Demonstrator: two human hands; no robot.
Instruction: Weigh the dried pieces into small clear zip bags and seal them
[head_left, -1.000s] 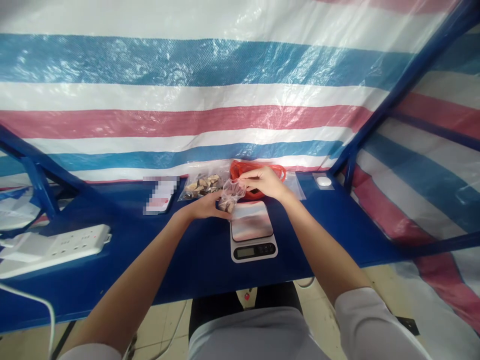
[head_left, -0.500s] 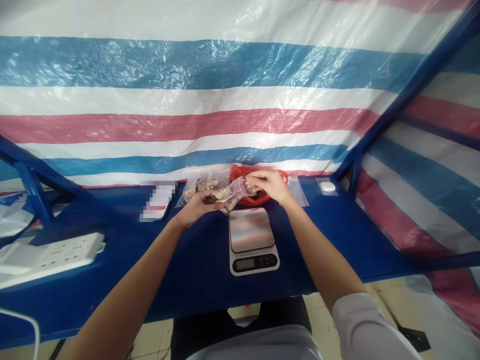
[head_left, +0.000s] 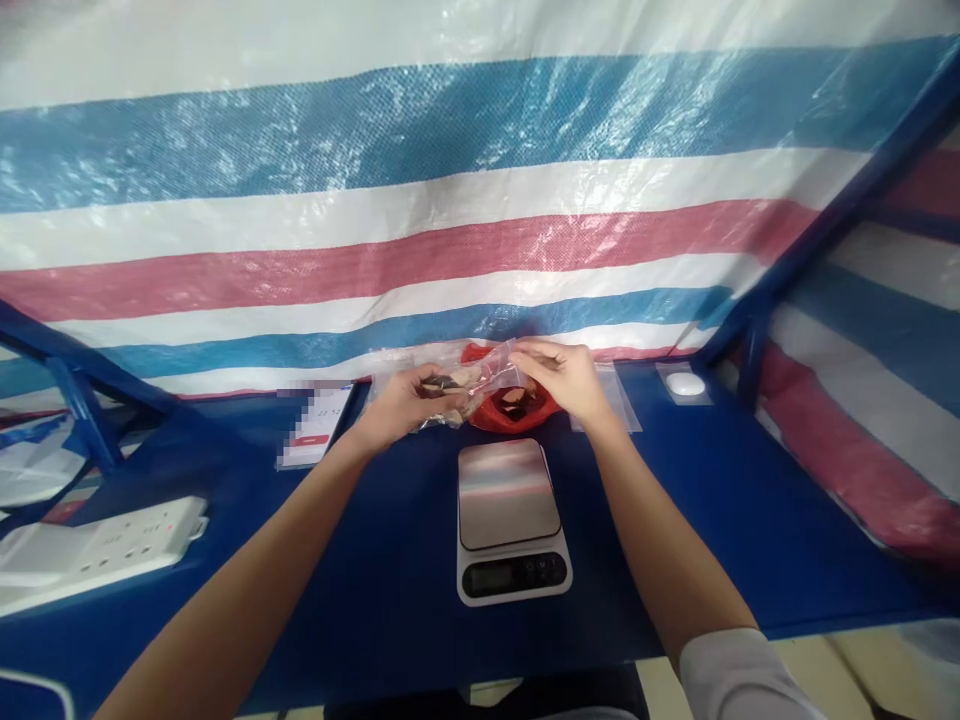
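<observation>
A clear zip bag (head_left: 480, 383) with pale, dried-looking slices inside is stretched between my two hands. My left hand (head_left: 405, 405) is closed around its filled end. The fingertips of my right hand (head_left: 566, 375) pinch the bag's top edge. Behind the bag, a red plastic bag (head_left: 517, 415) lies open with dark pieces in it, partly hidden. Below my hands sits a kitchen scale (head_left: 510, 500) with a shiny plate and a dark display. Another clear bag of pieces lies behind my left hand, mostly covered by it.
A phone (head_left: 319, 425) lies at the left, with a white power strip (head_left: 112, 540) further left. Flat clear bags (head_left: 619, 400) are beside my right hand. A white round object (head_left: 685, 385) rests at the back right. Striped sheeting (head_left: 420, 240) hangs behind the blue table (head_left: 675, 540).
The camera view has shifted, so the table items appear lower. Both hands keep the zip bag between them, and more of the red bag's opening shows.
</observation>
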